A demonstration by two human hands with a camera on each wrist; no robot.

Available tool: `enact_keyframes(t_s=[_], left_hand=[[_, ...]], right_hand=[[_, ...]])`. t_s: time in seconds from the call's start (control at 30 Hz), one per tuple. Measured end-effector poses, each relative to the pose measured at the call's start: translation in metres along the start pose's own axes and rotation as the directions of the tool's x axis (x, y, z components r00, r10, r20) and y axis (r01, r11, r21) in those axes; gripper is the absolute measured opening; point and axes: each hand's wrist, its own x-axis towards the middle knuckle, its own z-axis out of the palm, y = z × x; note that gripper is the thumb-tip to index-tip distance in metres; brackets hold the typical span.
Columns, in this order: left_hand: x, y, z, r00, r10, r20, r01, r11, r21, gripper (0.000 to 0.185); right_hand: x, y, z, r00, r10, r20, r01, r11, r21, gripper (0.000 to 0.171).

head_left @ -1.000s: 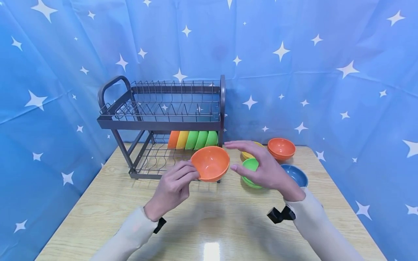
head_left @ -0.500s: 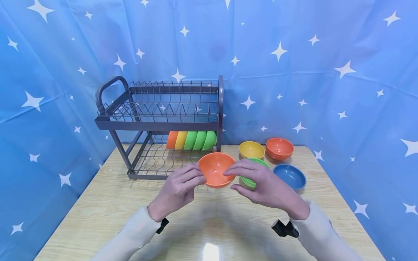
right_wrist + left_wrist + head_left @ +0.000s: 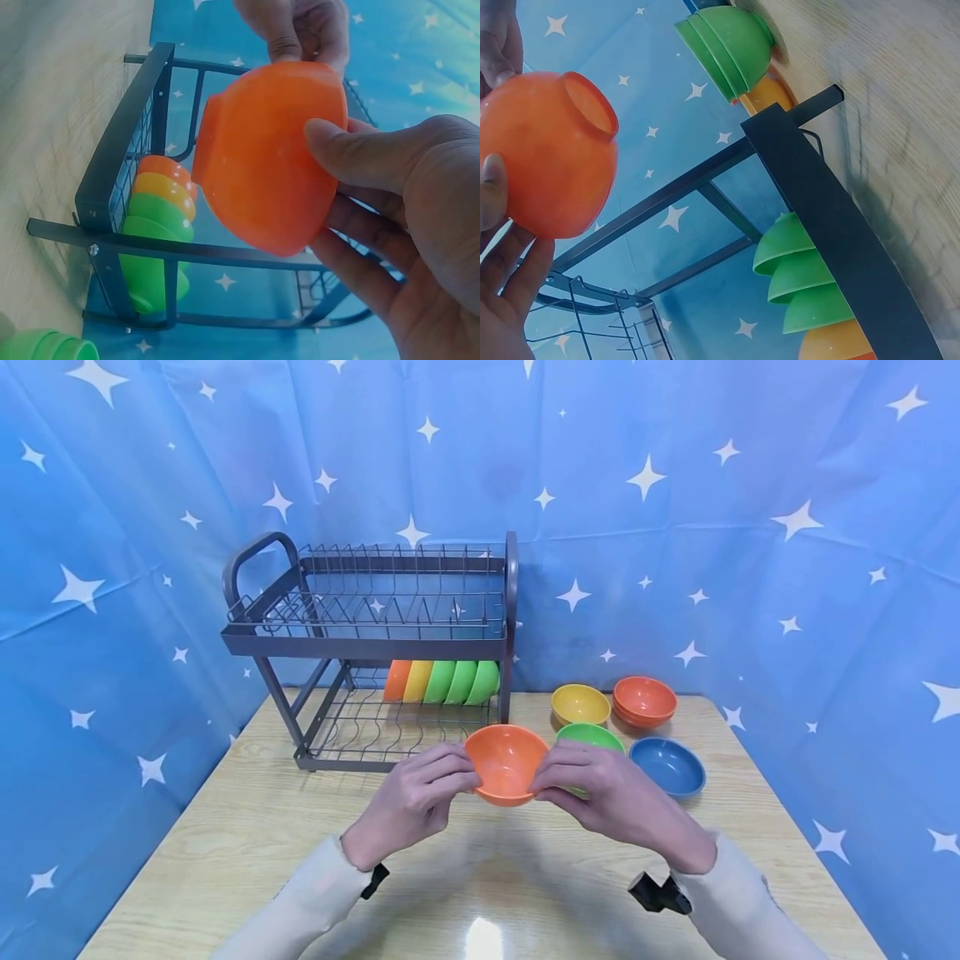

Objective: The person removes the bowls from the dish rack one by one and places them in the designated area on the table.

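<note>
An orange bowl (image 3: 507,764) is held up over the table, its inside tilted toward the head camera. My left hand (image 3: 420,793) pinches its left rim, and my right hand (image 3: 600,785) pinches the right rim. In the right wrist view the thumb lies on the outside of the orange bowl (image 3: 262,161). The left wrist view shows the foot ring of the orange bowl (image 3: 551,154). Behind, a dark two-tier dish rack (image 3: 367,649) carries a row of tilted bowls on its lower tier: an orange bowl (image 3: 397,681), a yellow bowl (image 3: 417,682) and green bowls (image 3: 461,682).
Right of the rack stand a yellow bowl (image 3: 581,704), stacked orange bowls (image 3: 645,700), green bowls (image 3: 588,737) partly behind my right hand, and a blue bowl (image 3: 667,767). A blue starry curtain (image 3: 600,527) surrounds the wooden table (image 3: 225,860).
The orange bowl has moved slightly right and down in my left hand. My right hand, earlier apart from it with fingers spread, has come in and now grips its right rim.
</note>
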Motion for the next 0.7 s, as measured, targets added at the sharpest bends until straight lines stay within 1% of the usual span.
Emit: enact_keyframes(t_s=[0.1,0.17,0.23,0.37,0.47,0.53,0.63,0.7], left_hand=[[0.000,0.001,0.000,1.000,-0.016,0.016,0.016,1.000,-0.004,0.030],[0.001,0.001,0.000,1.000,-0.022,0.013,0.022,1.000,-0.004,0.028],[0.002,0.002,0.001,1.000,-0.027,-0.002,0.027,1.000,-0.008,0.024],[0.006,0.002,0.005,0.997,-0.043,-0.059,0.042,0.999,-0.016,0.022],[0.009,0.001,0.007,0.992,-0.083,-0.099,0.081,0.996,-0.022,0.028],[0.010,0.000,0.009,0.986,-0.120,-0.113,0.117,0.993,-0.032,0.034],[0.011,-0.003,0.012,0.976,-0.169,-0.139,0.163,0.985,-0.048,0.043],[0.011,-0.006,0.013,0.966,-0.209,-0.151,0.202,0.978,-0.060,0.048]], right_hand=[[-0.001,0.000,0.000,1.000,0.008,0.002,-0.008,1.000,0.000,0.016],[-0.002,0.001,0.000,1.000,0.012,-0.001,-0.012,1.000,-0.007,0.018],[-0.002,0.002,-0.001,1.000,0.001,-0.022,-0.001,1.000,-0.002,0.021],[-0.004,0.006,-0.004,0.998,-0.001,-0.056,0.002,1.000,0.002,0.017],[-0.006,0.010,-0.005,0.998,0.016,-0.062,-0.016,1.000,-0.002,0.018],[-0.007,0.011,-0.005,0.998,0.037,-0.056,-0.037,0.999,-0.004,0.021],[-0.009,0.014,-0.006,0.997,0.055,-0.058,-0.055,0.998,-0.004,0.027],[-0.011,0.016,-0.007,0.996,0.057,-0.062,-0.058,0.998,-0.003,0.026]])
